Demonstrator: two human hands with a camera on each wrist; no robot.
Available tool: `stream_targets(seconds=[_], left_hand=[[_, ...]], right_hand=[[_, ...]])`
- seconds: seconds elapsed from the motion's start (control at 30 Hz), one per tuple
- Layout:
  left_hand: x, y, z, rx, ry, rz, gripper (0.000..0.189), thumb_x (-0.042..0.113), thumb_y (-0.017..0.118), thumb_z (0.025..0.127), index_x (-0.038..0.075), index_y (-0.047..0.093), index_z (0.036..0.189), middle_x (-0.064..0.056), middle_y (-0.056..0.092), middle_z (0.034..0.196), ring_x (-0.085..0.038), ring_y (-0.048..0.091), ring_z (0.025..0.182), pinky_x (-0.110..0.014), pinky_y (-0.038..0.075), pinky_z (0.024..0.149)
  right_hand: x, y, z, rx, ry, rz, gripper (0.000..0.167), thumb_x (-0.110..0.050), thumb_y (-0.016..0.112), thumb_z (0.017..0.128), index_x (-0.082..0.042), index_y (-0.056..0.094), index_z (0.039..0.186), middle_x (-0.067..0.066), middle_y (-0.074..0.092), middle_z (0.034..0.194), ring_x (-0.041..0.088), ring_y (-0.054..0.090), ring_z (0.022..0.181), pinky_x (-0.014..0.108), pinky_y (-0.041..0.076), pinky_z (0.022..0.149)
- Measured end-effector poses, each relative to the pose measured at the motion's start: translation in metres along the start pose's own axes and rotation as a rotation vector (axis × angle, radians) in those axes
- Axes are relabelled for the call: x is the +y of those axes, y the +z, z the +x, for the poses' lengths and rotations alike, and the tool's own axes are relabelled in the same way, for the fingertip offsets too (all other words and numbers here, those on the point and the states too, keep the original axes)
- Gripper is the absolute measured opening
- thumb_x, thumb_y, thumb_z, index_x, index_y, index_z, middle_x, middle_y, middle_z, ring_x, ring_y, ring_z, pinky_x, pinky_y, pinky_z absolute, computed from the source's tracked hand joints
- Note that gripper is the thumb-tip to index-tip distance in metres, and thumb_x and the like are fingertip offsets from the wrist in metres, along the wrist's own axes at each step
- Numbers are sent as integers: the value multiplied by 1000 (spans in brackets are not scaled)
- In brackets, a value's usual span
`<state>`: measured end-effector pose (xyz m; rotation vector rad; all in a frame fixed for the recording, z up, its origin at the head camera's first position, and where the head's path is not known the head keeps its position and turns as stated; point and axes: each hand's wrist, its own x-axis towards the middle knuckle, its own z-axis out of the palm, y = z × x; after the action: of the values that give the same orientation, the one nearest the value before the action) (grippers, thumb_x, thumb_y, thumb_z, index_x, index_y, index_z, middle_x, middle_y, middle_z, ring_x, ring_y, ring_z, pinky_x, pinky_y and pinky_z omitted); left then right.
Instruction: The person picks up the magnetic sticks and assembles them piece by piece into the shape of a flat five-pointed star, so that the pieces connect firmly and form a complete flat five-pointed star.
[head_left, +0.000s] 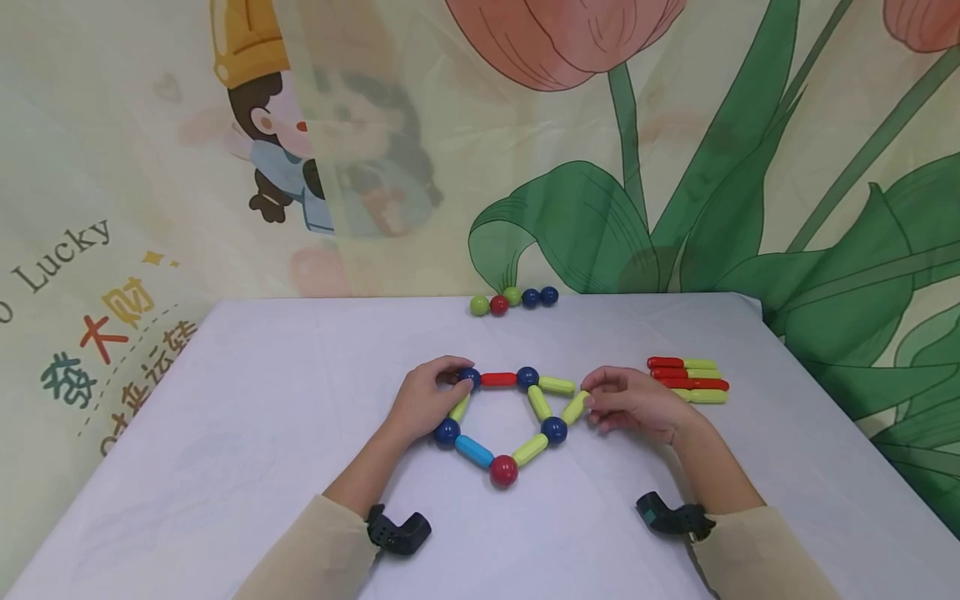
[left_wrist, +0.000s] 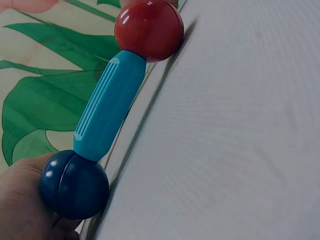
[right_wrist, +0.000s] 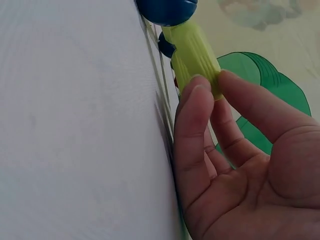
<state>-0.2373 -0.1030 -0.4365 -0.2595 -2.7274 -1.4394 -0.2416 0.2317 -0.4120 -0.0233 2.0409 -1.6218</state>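
A ring of magnetic rods and balls lies on the table. My left hand [head_left: 422, 398] grips the dark blue ball [head_left: 472, 377] at its far left corner. From there a red rod [head_left: 498, 379] runs to another dark blue ball [head_left: 527, 377], with a yellow-green rod [head_left: 557, 385] sticking out to its right. With thumb and fingertips, my right hand [head_left: 636, 402] pinches the end of a yellow-green rod [right_wrist: 192, 55], joined at its other end to a dark blue ball [head_left: 554, 430]. A light blue rod [left_wrist: 110, 105] leads to the red ball [left_wrist: 149, 30] at the near corner.
Several loose balls, among them a red ball [head_left: 498, 305], sit along the table's far edge. Right of my right hand lies a stack of red and yellow-green rods [head_left: 697, 385]. A printed cloth [head_left: 405, 150] hangs behind the white table [head_left: 285, 358].
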Motion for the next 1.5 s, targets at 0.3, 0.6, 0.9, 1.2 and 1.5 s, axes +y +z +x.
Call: stream_targets(seconds=[0.3,0.6,0.9,1.2,1.5], left_hand=[[1,0,-1,-5,-7,-1,32,23,71,97,17,71,129,-4,73,122,-23,64,114,-47,51,106],[1,0,0,0,-14,0,32,23,71,97,18,71,129,-4,73,121,-23,64,113,-47,51,104],[1,-2,0,4,-12,1,32,23,71,97,18,71,129,-4,73,121,-23,64,113,-48,51,105],[1,-1,0,5,-1,-12,32,21,72,97,17,71,128,-4,73,120,-23,65,111,-45,52,103],[0,0,-1,5,3,-11,31,22,72,97,17,72,127,-3,74,119,-23,64,109,-46,52,102]], right_hand=[[0,5,1,42,6,-57,36,-14,72,96,-1,56,126,10,72,101,21,73,87,31,62,82],[-3,10,3,84,-9,-168,34,-16,72,96,-1,59,124,13,69,102,22,72,81,32,63,79],[-12,10,3,195,-13,-339,32,-29,68,99,-7,63,122,12,67,104,24,68,83,30,60,76],[-41,20,7,317,-101,-332,38,-29,60,103,-6,57,134,18,63,122,27,65,95,28,58,79],[-67,43,31,415,-191,-155,40,-29,60,104,-7,56,137,21,62,128,35,65,106,25,58,78]])
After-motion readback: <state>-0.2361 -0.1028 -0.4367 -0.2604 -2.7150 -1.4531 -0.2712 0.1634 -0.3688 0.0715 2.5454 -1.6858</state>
